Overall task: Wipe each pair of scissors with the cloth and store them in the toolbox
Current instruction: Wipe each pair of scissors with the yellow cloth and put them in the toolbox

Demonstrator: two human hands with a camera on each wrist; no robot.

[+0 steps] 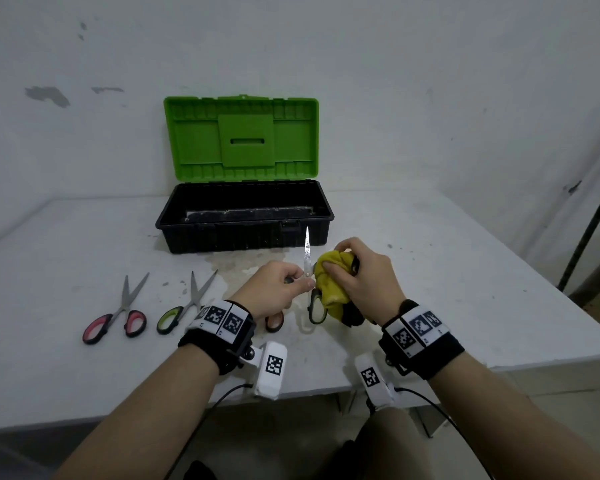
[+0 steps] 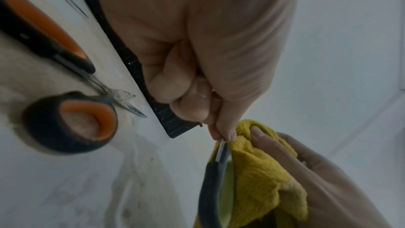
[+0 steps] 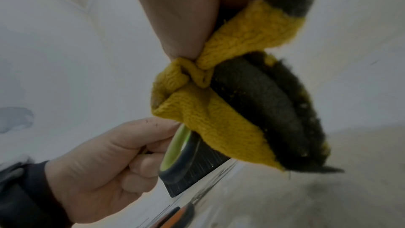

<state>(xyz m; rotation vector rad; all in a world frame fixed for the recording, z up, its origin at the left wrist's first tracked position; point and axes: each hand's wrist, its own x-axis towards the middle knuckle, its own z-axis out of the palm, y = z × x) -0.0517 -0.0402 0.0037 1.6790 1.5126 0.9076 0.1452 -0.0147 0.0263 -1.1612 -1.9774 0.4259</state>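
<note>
My left hand (image 1: pixel 303 284) pinches a pair of green-and-black-handled scissors (image 1: pixel 307 252) near the pivot, blades pointing up and away. One handle loop (image 1: pixel 316 310) hangs below. My right hand (image 1: pixel 342 270) grips a bunched yellow-and-black cloth (image 1: pixel 328 289), which is pressed against the scissors just right of the pivot. The left wrist view shows my left hand's fingertips (image 2: pixel 228 133) pinching the metal, with the cloth (image 2: pixel 258 171) against it. The open toolbox (image 1: pixel 329 216), with a black base and a raised green lid, stands just behind the hands.
Pink-handled scissors (image 1: pixel 115 320) and green-handled scissors (image 1: pixel 181 308) lie on the white table (image 1: pixel 465 289) to the left. Orange-handled scissors (image 2: pixel 72 120) lie under my left wrist. The table's front edge runs near my forearms. A dark pole (image 1: pixel 589 230) stands at the right.
</note>
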